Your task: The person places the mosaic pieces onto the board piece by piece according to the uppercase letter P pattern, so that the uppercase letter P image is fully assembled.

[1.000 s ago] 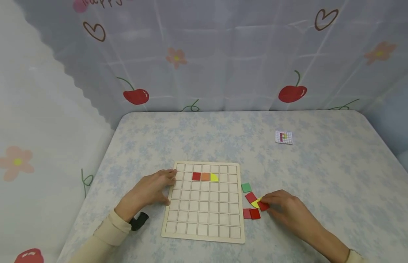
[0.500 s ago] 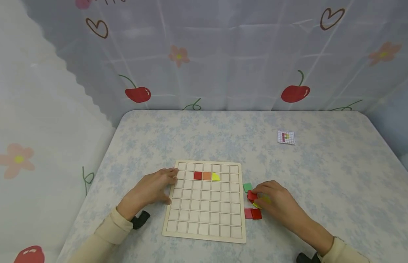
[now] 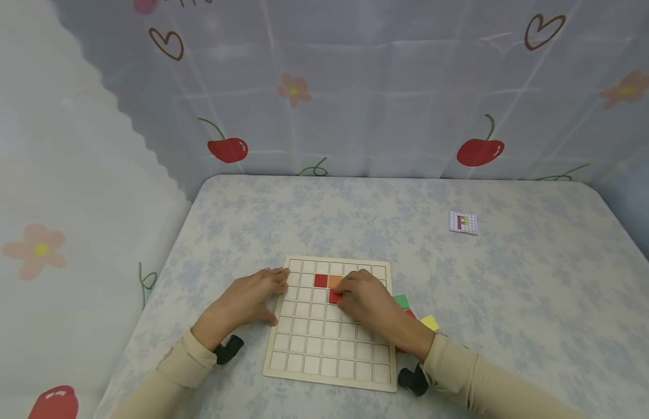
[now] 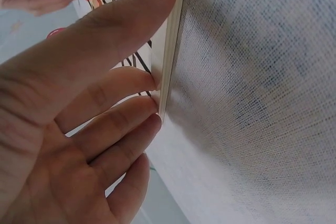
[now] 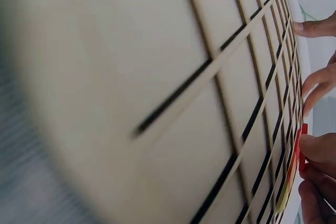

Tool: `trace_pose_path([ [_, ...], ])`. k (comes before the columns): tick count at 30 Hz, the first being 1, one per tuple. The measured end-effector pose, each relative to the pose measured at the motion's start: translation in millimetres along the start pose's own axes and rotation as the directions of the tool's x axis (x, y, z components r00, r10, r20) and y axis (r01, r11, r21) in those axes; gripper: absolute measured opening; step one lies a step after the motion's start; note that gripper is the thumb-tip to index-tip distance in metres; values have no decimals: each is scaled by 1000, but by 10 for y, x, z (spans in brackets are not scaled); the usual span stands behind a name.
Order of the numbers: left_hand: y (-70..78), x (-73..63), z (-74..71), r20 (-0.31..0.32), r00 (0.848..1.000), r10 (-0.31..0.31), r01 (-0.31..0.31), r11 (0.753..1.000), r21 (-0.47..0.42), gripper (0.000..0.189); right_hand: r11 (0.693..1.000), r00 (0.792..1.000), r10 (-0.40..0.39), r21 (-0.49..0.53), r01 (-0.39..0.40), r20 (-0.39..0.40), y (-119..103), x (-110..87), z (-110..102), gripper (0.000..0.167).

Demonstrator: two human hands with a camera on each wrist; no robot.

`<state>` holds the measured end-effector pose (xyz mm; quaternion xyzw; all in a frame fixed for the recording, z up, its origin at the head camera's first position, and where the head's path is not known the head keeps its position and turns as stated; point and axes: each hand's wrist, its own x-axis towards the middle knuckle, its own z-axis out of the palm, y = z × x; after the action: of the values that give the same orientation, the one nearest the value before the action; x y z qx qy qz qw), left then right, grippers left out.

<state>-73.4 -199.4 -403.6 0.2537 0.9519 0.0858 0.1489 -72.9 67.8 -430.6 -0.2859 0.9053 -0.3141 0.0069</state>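
Note:
A wooden grid board (image 3: pixel 303 345) lies on the table. My left hand (image 3: pixel 248 298) rests along its left edge, thumb and fingertips touching the rim in the left wrist view. Thumb and fingers of my right hand (image 3: pixel 374 302) pinch a red square tile (image 3: pixel 333 295) at the board, just below an orange tile (image 3: pixel 335 281); the right wrist view shows this red tile (image 5: pixel 303 150) on edge. Left of the orange tile, another red tile (image 3: pixel 321 280) sits in its cell. The yellow tile right of the orange one is mostly hidden by my right hand.
Beside the board's right edge lie a green tile (image 3: pixel 402 301), a yellow piece (image 3: pixel 430 322) and red tiles partly covered by my right forearm. Farther back on the right is a small card (image 3: pixel 463 223) printed with a coloured grid. A patterned curtain (image 3: pixel 366 87) hangs behind the table.
My right hand has carried a red tile from the loose pieces leftward onto the board, up to the orange tile. The left hand has stayed at the left edge.

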Motion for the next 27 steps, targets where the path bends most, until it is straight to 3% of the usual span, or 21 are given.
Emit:
trace_pose_path([
  [9, -2, 24, 9, 3, 1000, -3, 3, 1000, -23, 68, 999, 997, 19, 37, -22, 71, -112, 193, 126, 12],
  [14, -9, 14, 6, 8, 1000, -7, 7, 1000, -19, 68, 999, 996, -18, 31, 15, 84, -156, 236, 153, 11],
  [27, -14, 15, 22, 4, 1000, -17, 17, 1000, -11, 68, 994, 991, -111, -9, 112, 78, -183, 154, 200, 11],
])
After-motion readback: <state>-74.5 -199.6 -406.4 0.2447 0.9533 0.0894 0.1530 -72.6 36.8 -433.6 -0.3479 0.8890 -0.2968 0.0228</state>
